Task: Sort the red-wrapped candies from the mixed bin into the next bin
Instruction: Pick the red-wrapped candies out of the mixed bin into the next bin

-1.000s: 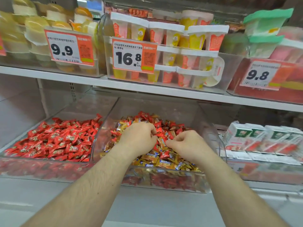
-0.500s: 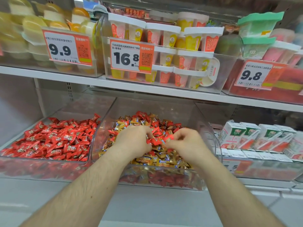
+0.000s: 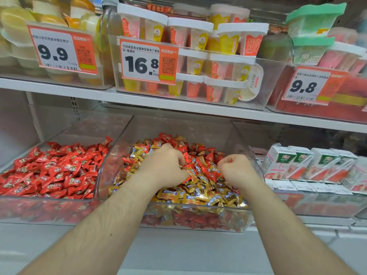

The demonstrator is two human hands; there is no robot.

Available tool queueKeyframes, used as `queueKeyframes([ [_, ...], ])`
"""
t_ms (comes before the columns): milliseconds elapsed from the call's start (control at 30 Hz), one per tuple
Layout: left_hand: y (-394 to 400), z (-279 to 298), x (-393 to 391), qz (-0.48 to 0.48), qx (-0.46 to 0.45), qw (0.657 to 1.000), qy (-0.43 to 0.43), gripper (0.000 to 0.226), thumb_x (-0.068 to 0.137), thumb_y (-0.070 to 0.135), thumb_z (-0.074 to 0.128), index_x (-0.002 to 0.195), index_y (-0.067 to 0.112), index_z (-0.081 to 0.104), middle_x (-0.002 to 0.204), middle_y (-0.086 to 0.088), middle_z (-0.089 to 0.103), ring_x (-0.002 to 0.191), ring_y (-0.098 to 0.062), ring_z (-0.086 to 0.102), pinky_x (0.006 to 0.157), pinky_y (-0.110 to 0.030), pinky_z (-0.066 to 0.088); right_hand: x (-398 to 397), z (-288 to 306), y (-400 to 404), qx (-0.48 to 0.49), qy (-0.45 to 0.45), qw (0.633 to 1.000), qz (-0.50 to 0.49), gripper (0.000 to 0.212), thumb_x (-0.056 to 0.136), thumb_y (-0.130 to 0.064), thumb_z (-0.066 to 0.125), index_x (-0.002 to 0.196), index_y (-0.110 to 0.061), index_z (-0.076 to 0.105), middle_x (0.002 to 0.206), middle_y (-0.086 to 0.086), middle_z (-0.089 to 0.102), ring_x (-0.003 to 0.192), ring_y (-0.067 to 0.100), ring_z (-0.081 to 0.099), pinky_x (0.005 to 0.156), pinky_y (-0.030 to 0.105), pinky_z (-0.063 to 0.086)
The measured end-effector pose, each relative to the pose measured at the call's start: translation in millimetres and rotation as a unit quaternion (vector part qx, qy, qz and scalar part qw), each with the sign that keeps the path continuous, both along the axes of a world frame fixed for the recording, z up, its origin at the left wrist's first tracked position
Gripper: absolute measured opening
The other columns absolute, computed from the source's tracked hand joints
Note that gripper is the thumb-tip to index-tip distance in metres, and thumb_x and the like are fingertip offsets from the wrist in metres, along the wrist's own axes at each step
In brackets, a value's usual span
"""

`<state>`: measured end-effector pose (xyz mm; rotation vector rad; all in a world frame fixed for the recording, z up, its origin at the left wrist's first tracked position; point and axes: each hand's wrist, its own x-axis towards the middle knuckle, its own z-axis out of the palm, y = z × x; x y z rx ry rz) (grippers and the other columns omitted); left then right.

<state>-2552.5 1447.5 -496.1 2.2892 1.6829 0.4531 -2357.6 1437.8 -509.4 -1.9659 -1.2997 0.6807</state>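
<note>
Clear plastic: we count two bins, mixed bin (image 3: 243, 139) and red bin (image 3: 12, 203); left hand (image 3: 164, 165) and right hand (image 3: 237, 171) curled among candies (image 3: 198, 191), grasp unclear

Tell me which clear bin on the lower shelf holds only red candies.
The left bin, beside the one both hands are in. Its pile is all red wrappers; the middle bin mixes red with gold, and the right one holds cartons.

At the centre of the frame both hands dig into the mixed bin (image 3: 246, 155) of red and gold candies (image 3: 200, 193): the left hand (image 3: 163, 165) with fingers curled into the pile, the right hand (image 3: 237, 170) fisted beside it. At left, the next bin (image 3: 59, 207) holds red candies (image 3: 53, 171). Price tags hang along the upper shelf (image 3: 198, 107).
</note>
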Motion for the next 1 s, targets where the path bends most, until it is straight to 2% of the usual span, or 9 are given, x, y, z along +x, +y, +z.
queueKeyframes([
  [133,4,-5,2,-0.011,-0.015,0.994,0.103,0.043,0.078,0.053,0.07,0.115,0.03,0.066,0.12,0.0,0.046,0.113,-0.022,0.05,0.092,-0.039,0.05,-3,-15,13,-0.111,-0.19,0.97,0.104,0.033,0.096,-0.013,0.044,0.124,-0.009,0.06,0.124,0.013,0.061,0.102,0.029,0.058,0.072,0.026,0.042],
  [267,5,-6,-5,0.003,-0.012,0.998,0.06,0.026,0.078,0.041,0.077,0.098,0.031,0.065,0.112,0.003,0.047,0.109,-0.02,0.051,0.081,-0.033,0.048,-8,-16,12,-0.141,-0.216,0.953,0.159,0.03,0.098,-0.036,0.055,0.095,-0.008,0.063,0.082,0.007,0.061,0.07,0.022,0.054,0.055,0.027,0.038],
  [400,1,-4,-16,0.001,-0.02,0.998,-0.054,0.022,0.08,0.031,0.076,0.079,0.024,0.055,0.077,0.005,0.05,0.061,-0.011,0.046,0.054,-0.026,0.036,-10,-14,6,-0.11,-0.211,0.959,0.152,0.023,0.095,-0.025,0.061,0.077,-0.015,0.052,0.08,0.005,0.064,0.072,0.022,0.06,0.059,0.03,0.045],
  [467,-1,-1,-21,0.013,-0.011,0.996,-0.087,0.018,0.084,0.027,0.073,0.084,0.022,0.055,0.07,0.003,0.053,0.052,-0.012,0.043,0.048,-0.024,0.034,-9,-11,4,-0.082,-0.176,0.973,0.128,0.022,0.096,-0.021,0.058,0.076,-0.015,0.055,0.092,0.009,0.07,0.085,0.024,0.066,0.06,0.029,0.047],
  [567,-1,3,-23,0.033,0.019,0.992,-0.12,0.016,0.089,0.013,0.061,0.084,0.027,0.055,0.082,0.01,0.059,0.05,-0.008,0.047,0.044,-0.016,0.033,-3,-6,2,-0.034,-0.101,0.991,0.081,0.017,0.097,-0.017,0.051,0.082,-0.017,0.058,0.085,0.005,0.065,0.072,0.02,0.056,0.056,0.026,0.041],
  [667,5,7,-19,0.046,0.032,0.991,-0.121,0.028,0.091,0.003,0.049,0.09,0.028,0.059,0.097,0.009,0.062,0.068,-0.011,0.056,0.058,-0.022,0.045,0,0,4,0.019,0.066,0.997,0.03,0.021,0.098,-0.005,0.046,0.085,-0.017,0.059,0.079,0.004,0.058,0.068,0.022,0.057,0.063,0.038,0.057],
  [767,15,7,-11,0.052,0.048,0.997,-0.034,0.024,0.096,0.017,0.052,0.113,0.03,0.061,0.116,0.0,0.056,0.085,-0.019,0.06,0.072,-0.031,0.05,-6,5,9,0.006,0.248,0.969,0.005,0.026,0.097,0.007,0.041,0.105,-0.008,0.06,0.102,0.015,0.058,0.071,0.028,0.064,0.062,0.038,0.06],
  [900,29,2,3,0.045,0.021,0.997,0.066,0.045,0.092,0.046,0.06,0.134,0.034,0.052,0.132,-0.005,0.048,0.109,-0.026,0.057,0.085,-0.035,0.05,-9,-1,23,0.013,0.017,0.998,0.053,0.047,0.093,0.004,0.038,0.125,-0.02,0.063,0.124,0.009,0.06,0.076,0.021,0.059,0.054,0.023,0.045],
  [1000,37,-4,11,0.046,-0.002,0.992,0.117,0.054,0.09,0.048,0.062,0.141,0.035,0.046,0.138,-0.009,0.042,0.123,-0.032,0.046,0.097,-0.039,0.045,-16,-5,31,-0.075,-0.125,0.974,0.176,0.067,0.089,0.008,0.037,0.145,-0.029,0.046,0.156,0.007,0.031,0.097,0.024,0.06,0.062,0.024,0.048],
])
